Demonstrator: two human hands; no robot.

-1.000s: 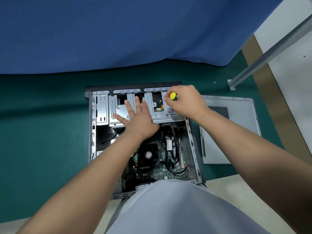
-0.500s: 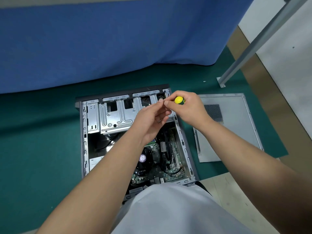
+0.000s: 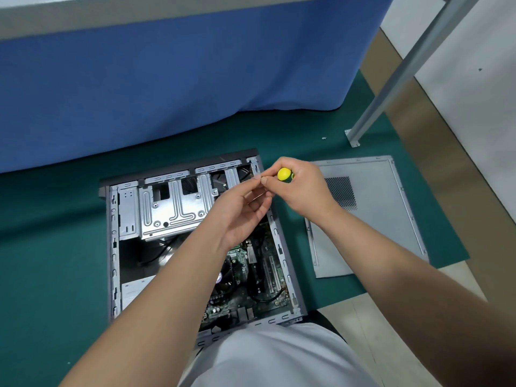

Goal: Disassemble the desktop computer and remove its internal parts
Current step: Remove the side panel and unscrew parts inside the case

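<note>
Where both hands meet above the open computer case [image 3: 113, 247], the right hand [image 3: 303, 188] grips a yellow-capped screwdriver [image 3: 284, 174]. The left hand [image 3: 243, 210] pinches at its shaft, contents indiscernible. Detached side panel [image 3: 377, 219]: on green mat [image 3: 55, 247], right of case.

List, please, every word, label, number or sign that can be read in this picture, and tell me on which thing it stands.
No text can be read here.
White label on the motherboard beside the left hand: print too small to read.
Round purple-white sticker on the cooler fan: blurred, mostly behind the forearm.
Pale sticker low in the computer case, left side: washed out.
Screwdriver in the right hand: yellow-green handle, no marking seen.
Side panel: plain.
</note>
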